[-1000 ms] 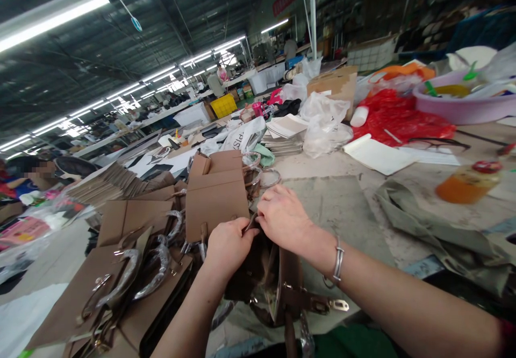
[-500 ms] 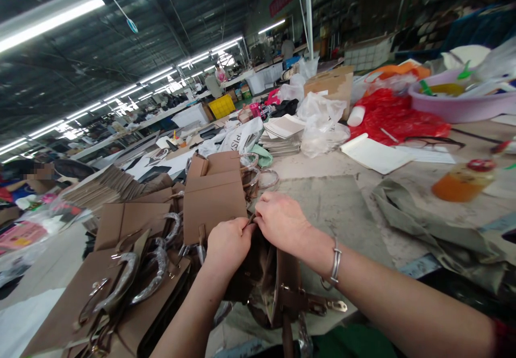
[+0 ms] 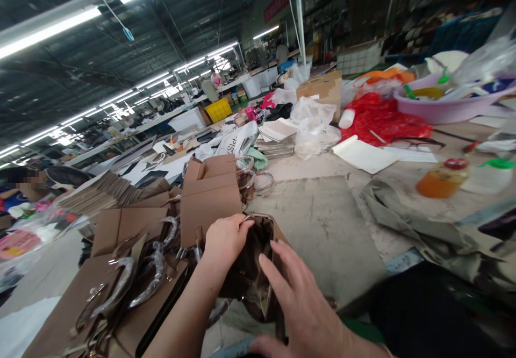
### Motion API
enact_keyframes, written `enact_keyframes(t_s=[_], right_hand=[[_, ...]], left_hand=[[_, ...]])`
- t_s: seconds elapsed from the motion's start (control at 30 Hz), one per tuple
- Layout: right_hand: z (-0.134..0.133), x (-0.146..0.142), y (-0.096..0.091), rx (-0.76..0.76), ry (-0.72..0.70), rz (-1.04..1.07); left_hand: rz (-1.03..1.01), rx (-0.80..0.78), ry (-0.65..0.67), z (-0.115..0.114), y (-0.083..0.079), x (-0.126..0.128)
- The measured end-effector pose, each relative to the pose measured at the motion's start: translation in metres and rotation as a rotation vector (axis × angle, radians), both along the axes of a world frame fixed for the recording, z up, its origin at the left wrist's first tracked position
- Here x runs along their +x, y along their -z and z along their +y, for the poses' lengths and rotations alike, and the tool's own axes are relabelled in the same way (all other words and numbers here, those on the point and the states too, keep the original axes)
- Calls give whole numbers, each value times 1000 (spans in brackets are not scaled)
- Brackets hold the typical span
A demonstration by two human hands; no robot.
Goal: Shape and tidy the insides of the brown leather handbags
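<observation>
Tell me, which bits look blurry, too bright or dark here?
In the head view, the right hand is partly blurred while the left hand looks clearer; also in the head view, a ceiling light glares white, and the open bag is dark inside.

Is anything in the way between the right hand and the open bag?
Nothing visible. The right hand, fingers spread, is right beside the open brown bag; whether they touch is unclear. The left hand pinches the rim, but not between them.
</observation>
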State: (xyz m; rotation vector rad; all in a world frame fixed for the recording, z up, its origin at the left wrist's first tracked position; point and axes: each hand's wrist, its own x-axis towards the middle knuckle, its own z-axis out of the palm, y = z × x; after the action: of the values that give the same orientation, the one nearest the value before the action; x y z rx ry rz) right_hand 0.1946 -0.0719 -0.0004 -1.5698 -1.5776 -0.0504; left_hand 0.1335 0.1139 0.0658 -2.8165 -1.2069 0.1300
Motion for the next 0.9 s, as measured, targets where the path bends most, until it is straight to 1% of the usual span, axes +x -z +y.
enact_keyframes(t_s=[0.07, 0.13, 0.2, 0.33, 0.43, 0.5, 0.6, 0.67, 0.77, 0.83, 0.87, 0.9], right_hand=[[-1, -14, 16, 7, 11, -51], [1, -21, 23, -55, 47, -28], [1, -21, 22, -129, 60, 20], [-7, -11, 11, -217, 55, 84], [-15, 6, 5, -241, 49, 89], [-18, 25, 2, -225, 20, 72], [-17, 59, -2, -196, -21, 57], [-13, 81, -4, -187, -74, 68], [-6, 103, -5, -234, -189, 181], [-1, 110, -4, -272, -238, 239], [0, 111, -4, -276, -256, 233], [1, 112, -5, -267, -272, 209]], left_hand=[[31, 23, -9, 0, 0, 2], [44, 38, 2, -1, 0, 2], [51, 52, 12, -3, 0, 2], [52, 72, -4, -8, -2, 3], [57, 83, -31, -11, -6, -1], [64, 83, -54, -15, -11, -9], [82, 70, -88, -26, -21, -30], [126, 20, -98, -38, -26, -47], [195, -61, -141, -54, -32, -68], [139, -10, -160, -61, -34, -75], [71, 49, -133, -63, -34, -76], [-13, 111, -75, -65, -34, -74]])
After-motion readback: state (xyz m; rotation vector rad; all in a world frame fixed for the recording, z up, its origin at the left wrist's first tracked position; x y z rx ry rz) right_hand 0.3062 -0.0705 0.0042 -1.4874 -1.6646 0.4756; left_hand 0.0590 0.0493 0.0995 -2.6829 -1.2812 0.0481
